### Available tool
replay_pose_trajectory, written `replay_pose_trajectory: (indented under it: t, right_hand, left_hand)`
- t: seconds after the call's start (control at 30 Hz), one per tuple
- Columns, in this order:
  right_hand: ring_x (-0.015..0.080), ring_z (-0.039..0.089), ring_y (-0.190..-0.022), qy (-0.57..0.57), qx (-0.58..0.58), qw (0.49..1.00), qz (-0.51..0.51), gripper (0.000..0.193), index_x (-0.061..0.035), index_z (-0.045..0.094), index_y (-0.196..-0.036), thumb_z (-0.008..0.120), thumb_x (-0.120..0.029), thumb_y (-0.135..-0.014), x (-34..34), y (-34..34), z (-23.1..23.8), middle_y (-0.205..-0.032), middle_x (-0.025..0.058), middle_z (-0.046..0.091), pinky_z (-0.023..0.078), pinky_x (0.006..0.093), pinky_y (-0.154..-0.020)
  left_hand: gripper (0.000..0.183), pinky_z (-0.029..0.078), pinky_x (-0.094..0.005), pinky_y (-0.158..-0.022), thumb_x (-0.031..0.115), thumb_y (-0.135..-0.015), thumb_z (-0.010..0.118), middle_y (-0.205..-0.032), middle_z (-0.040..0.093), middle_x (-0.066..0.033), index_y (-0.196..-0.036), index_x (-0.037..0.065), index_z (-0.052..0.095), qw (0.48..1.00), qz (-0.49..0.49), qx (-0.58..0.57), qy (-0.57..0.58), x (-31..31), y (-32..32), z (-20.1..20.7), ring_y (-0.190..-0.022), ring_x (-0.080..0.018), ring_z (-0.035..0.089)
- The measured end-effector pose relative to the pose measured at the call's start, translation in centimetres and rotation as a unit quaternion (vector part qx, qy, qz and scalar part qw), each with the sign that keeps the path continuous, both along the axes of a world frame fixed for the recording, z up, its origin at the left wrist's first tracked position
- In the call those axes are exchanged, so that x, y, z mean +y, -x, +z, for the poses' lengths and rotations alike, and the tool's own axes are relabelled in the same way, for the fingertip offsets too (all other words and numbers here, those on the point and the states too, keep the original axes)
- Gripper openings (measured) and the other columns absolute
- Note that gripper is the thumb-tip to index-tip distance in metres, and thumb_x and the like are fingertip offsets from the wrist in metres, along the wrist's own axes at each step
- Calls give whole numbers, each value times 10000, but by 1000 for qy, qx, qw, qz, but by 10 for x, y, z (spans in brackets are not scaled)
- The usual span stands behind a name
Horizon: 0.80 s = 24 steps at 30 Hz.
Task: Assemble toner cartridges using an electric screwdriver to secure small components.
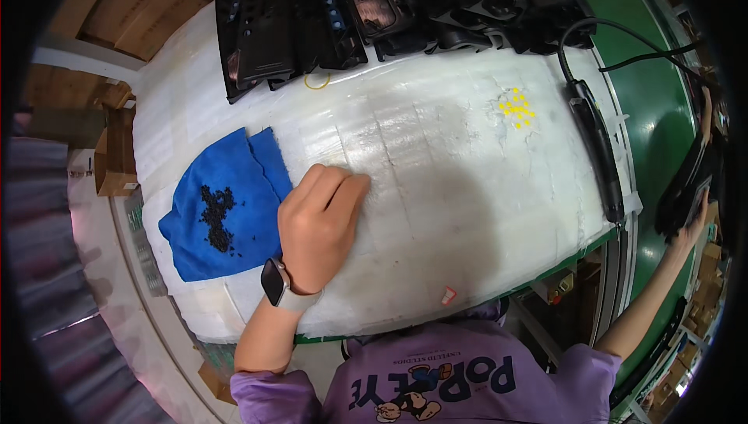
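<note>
My left hand (319,221), with a watch on its wrist, rests over the white padded table (405,245). Its fingers are curled closed, and whatever they may hold is hidden. Just left of it lies a blue cloth (191,229) with a heap of small black screws (216,218) on it. Far out to the right, my right hand (692,225) grips a dark black plastic part (679,186) above the green belt surface. Several black plastic housings (312,19) stand in a row along the table's far edge.
A black corded tool (598,147), like an electric screwdriver, lies along the table's right edge. Small yellow dots (516,109) sit near it. A yellow rubber band (317,81) and a red-and-white tag (448,295) are on the padding. Cardboard boxes (148,7) stand far left.
</note>
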State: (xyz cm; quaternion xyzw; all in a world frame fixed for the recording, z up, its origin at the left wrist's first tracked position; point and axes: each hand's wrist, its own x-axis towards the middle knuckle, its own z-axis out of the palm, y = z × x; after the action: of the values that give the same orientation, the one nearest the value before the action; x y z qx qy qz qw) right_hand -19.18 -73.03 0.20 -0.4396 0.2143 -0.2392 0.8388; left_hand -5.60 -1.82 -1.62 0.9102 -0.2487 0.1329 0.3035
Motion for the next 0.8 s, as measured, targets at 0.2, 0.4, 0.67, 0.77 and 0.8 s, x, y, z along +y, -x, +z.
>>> replay_pose_trajectory:
  t: [0.2,0.4,0.67,0.77,0.8]
  right_hand:
    - [301,532,-1035,54,115,955,-266,468,-38,538,-1148,671,-283,-772,-105,32,-54,-1175,132,542,437,477,-898]
    - [296,553,-976,296,429,727,-447,714,62,530,-1124,745,-436,-660,-82,30,-41,-1106,164,572,447,413,-848]
    - [209,536,-1047,638,79,717,-269,432,49,510,-1169,618,-187,-824,188,-95,10,-1154,164,551,396,296,-913]
    - [171,504,-1083,622,-7,773,-122,324,24,514,-1151,566,-58,-842,301,-145,3,-1187,118,522,391,277,-911]
    - [179,493,-1098,626,-55,774,-79,296,12,529,-1125,567,-31,-835,334,-156,4,-1196,116,508,394,289,-908]
  left_hand:
    - [108,423,-309,-552,-60,-707,609,-716,510,-114,-784,-12,552,1000,8,-26,-12,2,0,-6,-629,-254,514]
    - [37,383,-232,-546,35,-856,533,-725,497,-19,-824,18,541,916,36,284,281,17,13,8,-633,-101,475]
    - [111,410,-205,-640,84,-875,534,-763,542,-16,-896,-16,575,704,-37,464,536,25,20,15,-685,-77,480]
    - [128,430,-214,-654,89,-868,544,-796,569,-33,-915,-22,588,706,-23,456,541,29,27,14,-709,-84,506]
    - [128,430,-214,-654,89,-868,544,-796,569,-33,-915,-22,588,703,-21,454,546,34,26,10,-709,-84,506]
